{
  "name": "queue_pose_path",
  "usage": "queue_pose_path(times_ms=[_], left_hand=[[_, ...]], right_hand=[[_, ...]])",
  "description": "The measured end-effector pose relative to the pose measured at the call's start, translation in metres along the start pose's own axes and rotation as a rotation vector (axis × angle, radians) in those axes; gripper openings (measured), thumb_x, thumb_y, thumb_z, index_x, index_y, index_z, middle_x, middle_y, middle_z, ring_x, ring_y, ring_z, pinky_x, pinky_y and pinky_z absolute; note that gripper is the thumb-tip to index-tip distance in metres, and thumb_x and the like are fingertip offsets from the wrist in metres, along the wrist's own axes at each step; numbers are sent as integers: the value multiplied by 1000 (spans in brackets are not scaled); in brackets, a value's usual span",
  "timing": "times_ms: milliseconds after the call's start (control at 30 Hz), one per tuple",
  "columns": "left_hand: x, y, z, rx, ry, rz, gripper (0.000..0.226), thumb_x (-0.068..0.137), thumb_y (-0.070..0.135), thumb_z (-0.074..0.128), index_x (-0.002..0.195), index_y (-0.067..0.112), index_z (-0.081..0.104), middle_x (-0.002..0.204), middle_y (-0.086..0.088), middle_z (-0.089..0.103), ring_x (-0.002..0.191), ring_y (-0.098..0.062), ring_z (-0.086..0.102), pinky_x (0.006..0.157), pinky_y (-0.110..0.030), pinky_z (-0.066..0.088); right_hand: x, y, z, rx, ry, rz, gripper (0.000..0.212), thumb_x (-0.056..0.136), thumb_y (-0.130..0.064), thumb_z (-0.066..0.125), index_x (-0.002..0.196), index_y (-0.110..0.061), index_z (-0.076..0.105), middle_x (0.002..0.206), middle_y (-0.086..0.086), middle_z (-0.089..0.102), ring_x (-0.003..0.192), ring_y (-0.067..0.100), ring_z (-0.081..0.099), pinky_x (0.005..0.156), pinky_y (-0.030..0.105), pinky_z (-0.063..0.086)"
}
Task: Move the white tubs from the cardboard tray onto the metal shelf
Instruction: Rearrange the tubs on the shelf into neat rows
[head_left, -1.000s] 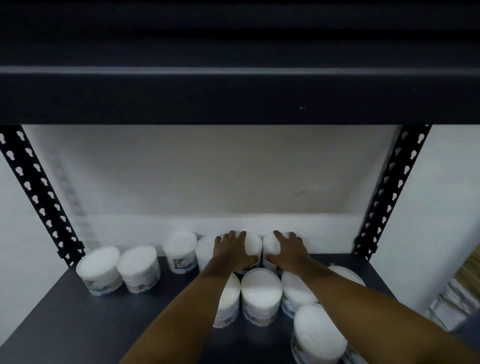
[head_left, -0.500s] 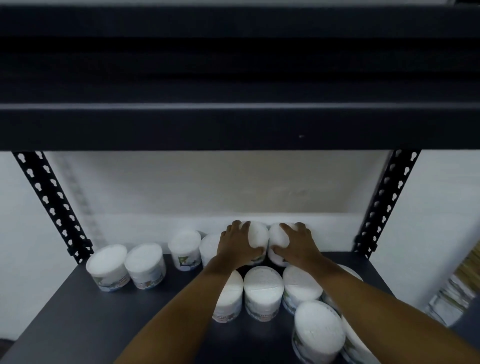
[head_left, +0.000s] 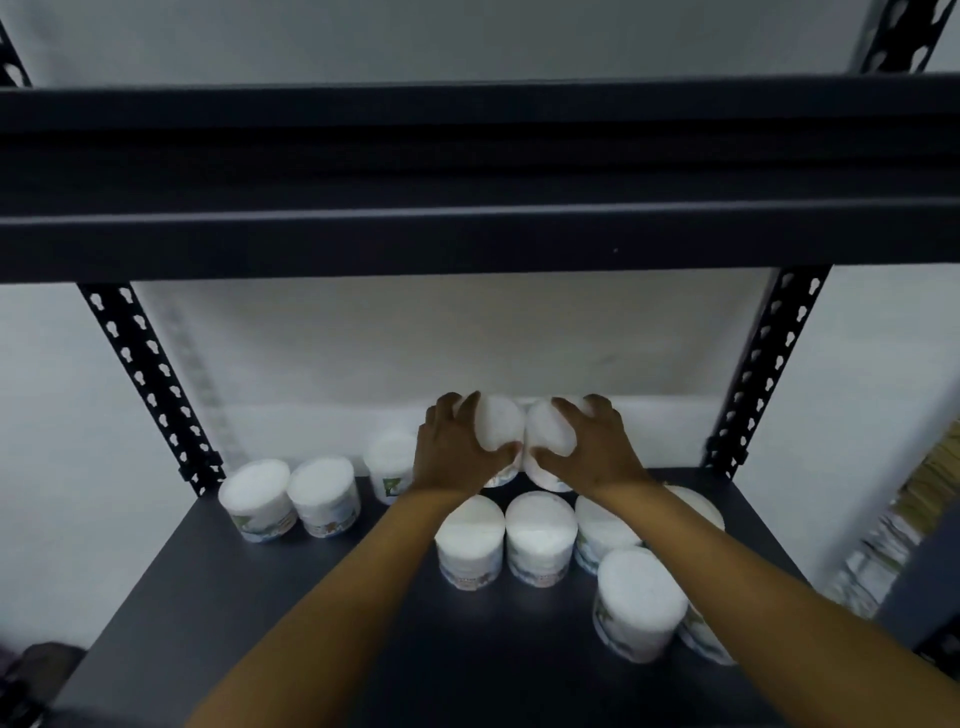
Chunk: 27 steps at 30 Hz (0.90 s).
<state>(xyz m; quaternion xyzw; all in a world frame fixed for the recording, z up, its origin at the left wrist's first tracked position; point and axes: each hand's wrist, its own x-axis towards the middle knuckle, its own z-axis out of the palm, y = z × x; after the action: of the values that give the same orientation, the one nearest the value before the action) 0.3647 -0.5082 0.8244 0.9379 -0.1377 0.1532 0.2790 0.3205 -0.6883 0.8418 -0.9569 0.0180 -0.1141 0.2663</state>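
Item: our left hand grips one white tub, our right hand grips the adjoining tub, fingers curled over both lids, tubs touching at the back of the metal shelf.

Storeroom: slotted metal shelf, tubs

I have only 1 view, the head camera. It looks forward and slightly down into the metal shelf, close enough that the upper shelf crosses my frame, and the forearms enter from the bottom edge.
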Motion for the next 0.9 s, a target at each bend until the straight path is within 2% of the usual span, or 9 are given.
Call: queue_pose_path(times_ms=[167, 300, 433, 567, 700, 800, 900], left_hand=[[-35, -8, -26, 7, -67, -70, 88, 75, 61, 62, 145, 22, 26, 146, 0, 27, 130, -21, 28, 106, -32, 29], [-73, -17, -44, -3, 4, -11, 95, 63, 70, 47, 141, 16, 36, 141, -8, 37, 124, -28, 39, 99, -37, 38], [-101, -28, -52, -47, 26, 28, 83, 63, 59, 64, 131, 15, 48, 125, -10, 51, 110, -29, 50, 91, -38, 45], [-131, -35, -43, -113, -31, -7, 95, 60, 70, 49, 139, 18, 39, 133, -7, 41, 122, -25, 39, 102, -38, 37], [-154, -40, -30, -123, -96, -40, 93, 68, 63, 60, 144, 16, 32, 142, -5, 32, 129, -22, 29, 108, -35, 31], [-168, -40, -18, -116, -123, -50, 93, 71, 58, 66, 145, 16, 29, 142, -4, 30, 129, -21, 26, 106, -35, 34], [-177, -36, -9, -110, -152, -73, 100, 60, 70, 48, 142, 15, 32, 136, -5, 33, 124, -21, 30, 100, -32, 38]], right_hand=[[-37, -37, -3, -60, -19, 39, 70, 76, -48, 67, 136, -22, 42, 133, 10, 37, 121, 26, 39, 99, 29, 36], [-70, -47, 10, -47, 21, 6, 74, 75, -46, 68, 138, -20, 41, 133, 12, 38, 122, 30, 40, 101, 35, 39], [-101, -54, 20, 6, 44, 3, 74, 71, -41, 74, 137, -23, 44, 133, 11, 39, 121, 28, 39, 98, 30, 33], [-128, -49, 33, 83, 9, 49, 75, 72, -43, 73, 138, -25, 41, 138, 5, 32, 126, 23, 33, 107, 34, 31], [-147, -39, 45, 61, -47, 84, 79, 73, -46, 72, 140, -21, 38, 140, 5, 29, 129, 21, 30, 109, 30, 28], [-156, -29, 51, 29, -90, 88, 79, 75, -43, 72, 141, -21, 37, 144, 6, 27, 132, 21, 27, 106, 21, 20], [-159, -18, 58, 8, -113, 68, 77, 75, -41, 73, 140, -19, 38, 142, 6, 29, 129, 22, 30, 104, 20, 20]])
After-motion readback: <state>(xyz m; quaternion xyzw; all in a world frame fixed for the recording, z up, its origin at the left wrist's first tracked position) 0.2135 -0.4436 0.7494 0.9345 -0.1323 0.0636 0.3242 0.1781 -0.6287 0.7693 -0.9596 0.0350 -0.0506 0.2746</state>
